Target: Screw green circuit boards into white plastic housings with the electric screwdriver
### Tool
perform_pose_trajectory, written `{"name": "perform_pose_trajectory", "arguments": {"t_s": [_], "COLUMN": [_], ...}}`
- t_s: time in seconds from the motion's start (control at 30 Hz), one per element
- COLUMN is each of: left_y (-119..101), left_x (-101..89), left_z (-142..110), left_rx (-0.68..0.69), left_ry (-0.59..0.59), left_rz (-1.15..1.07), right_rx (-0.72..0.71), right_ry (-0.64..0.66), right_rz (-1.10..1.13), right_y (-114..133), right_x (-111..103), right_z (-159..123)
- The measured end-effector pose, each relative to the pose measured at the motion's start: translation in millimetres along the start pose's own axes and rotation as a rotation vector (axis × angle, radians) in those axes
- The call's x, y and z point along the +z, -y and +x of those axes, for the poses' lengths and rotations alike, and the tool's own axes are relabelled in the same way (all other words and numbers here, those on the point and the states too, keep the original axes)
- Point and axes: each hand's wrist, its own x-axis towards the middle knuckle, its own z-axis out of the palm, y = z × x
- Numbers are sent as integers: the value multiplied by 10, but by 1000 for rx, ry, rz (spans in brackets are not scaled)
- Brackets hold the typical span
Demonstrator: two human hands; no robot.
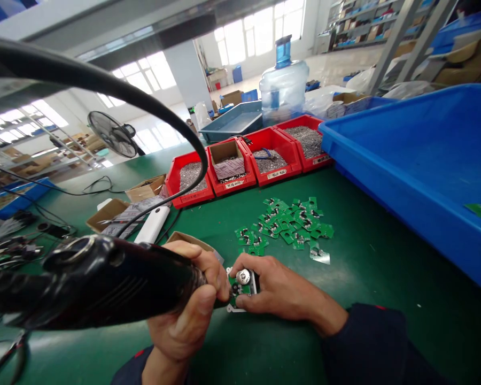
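Note:
My left hand [188, 315] is wrapped round the front of a black electric screwdriver [116, 280], which lies nearly level and points right. Its tip is hidden by my fingers, close to a small assembly on the table. This assembly is a white plastic housing [253, 284] with a green circuit board [244, 289] and a round metal part, perhaps a motor [243, 276]. My right hand [284, 289] grips the housing from the right, thumb at the near side and index finger at the far side. Loose green circuit boards [284, 222] lie in a pile just beyond.
Red bins [278, 174] of small metal parts stand in a row behind the pile. A large blue tub [385, 182] takes up the right. A thick black cable [144, 96] arches over the left side. Open cardboard boxes [108, 214] and a white device [154, 224] lie left.

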Motion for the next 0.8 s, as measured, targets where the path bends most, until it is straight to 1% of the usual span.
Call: {"name": "perform_pose_trajectory", "arguments": {"t_s": [0.13, 0.27, 0.33, 0.43, 0.63, 0.8], "left_y": [-18, -103, -137, -132, -46, -13], "left_x": [-8, 29, 51, 65, 43, 43], "left_z": [14, 24, 25, 24, 19, 12], "left_rx": [-18, -10, -7, -18, -24, 6], "left_ry": [-9, -89, -108, -105, -103, -31], "left_rz": [-13, -60, -66, -66, -60, -25], "right_rx": [12, 25, 23, 30, 30, 20], "right_ry": [2, -4, -1, 2, 1, 1], "right_rz": [2, 3, 2, 8, 10, 7], "right_y": [-12, -25, -26, -19, -25, -25], "right_x": [2, 3, 0, -5, -5, -3], "right_z": [-8, -12, -12, -12, -4, 2]}}
